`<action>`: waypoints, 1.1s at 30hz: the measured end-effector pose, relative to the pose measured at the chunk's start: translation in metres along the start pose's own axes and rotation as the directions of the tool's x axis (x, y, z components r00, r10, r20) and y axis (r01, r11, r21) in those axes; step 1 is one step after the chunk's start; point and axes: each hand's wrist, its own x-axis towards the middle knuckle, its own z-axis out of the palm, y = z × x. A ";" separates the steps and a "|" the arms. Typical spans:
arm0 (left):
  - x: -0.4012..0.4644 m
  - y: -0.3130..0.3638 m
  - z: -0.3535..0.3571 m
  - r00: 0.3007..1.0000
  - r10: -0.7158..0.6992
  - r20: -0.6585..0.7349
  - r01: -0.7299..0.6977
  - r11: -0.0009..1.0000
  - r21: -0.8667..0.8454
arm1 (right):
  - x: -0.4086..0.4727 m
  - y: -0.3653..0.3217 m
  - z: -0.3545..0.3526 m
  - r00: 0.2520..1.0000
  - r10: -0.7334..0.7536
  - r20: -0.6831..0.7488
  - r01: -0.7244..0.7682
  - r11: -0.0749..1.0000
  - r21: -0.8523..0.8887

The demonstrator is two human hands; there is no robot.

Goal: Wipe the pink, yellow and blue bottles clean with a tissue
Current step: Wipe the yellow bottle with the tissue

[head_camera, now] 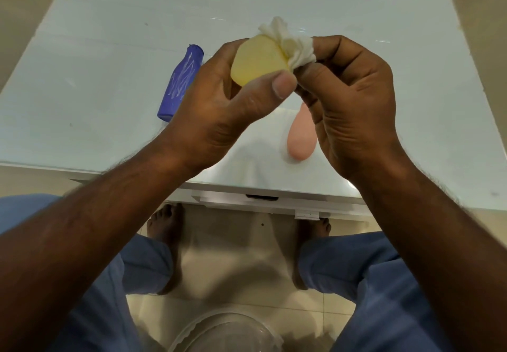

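Observation:
My left hand grips the yellow bottle above the table, its flat base turned toward me. My right hand pinches a crumpled white tissue and presses it against the bottle's right side. The blue bottle, streaked with white marks, lies on its side on the table to the left of my hands. The pink bottle lies on the table below my right hand, partly hidden by it.
The white glossy table has its front edge near my body, with a drawer lip beneath. A clear plastic container sits low between my knees. My bare feet rest on the tiled floor under the table.

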 end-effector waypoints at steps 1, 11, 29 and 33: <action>0.000 0.001 -0.001 1.000 -0.003 -0.009 0.003 1.000 0.002 | -0.001 0.000 0.001 1.000 -0.011 0.010 0.011 1.000 -0.004; 0.004 0.003 -0.008 1.000 0.017 -0.022 -0.014 0.987 0.160 | -0.002 -0.002 0.000 0.996 -0.044 0.081 0.041 0.999 0.036; 0.022 -0.044 -0.022 0.976 -0.216 0.036 0.105 0.605 0.789 | 0.015 -0.006 -0.024 0.989 0.015 -0.148 -0.049 0.973 -0.226; 0.024 -0.054 -0.012 0.952 -0.297 0.068 0.060 0.400 0.914 | 0.028 -0.015 -0.040 0.904 0.207 -0.375 -0.124 0.964 0.235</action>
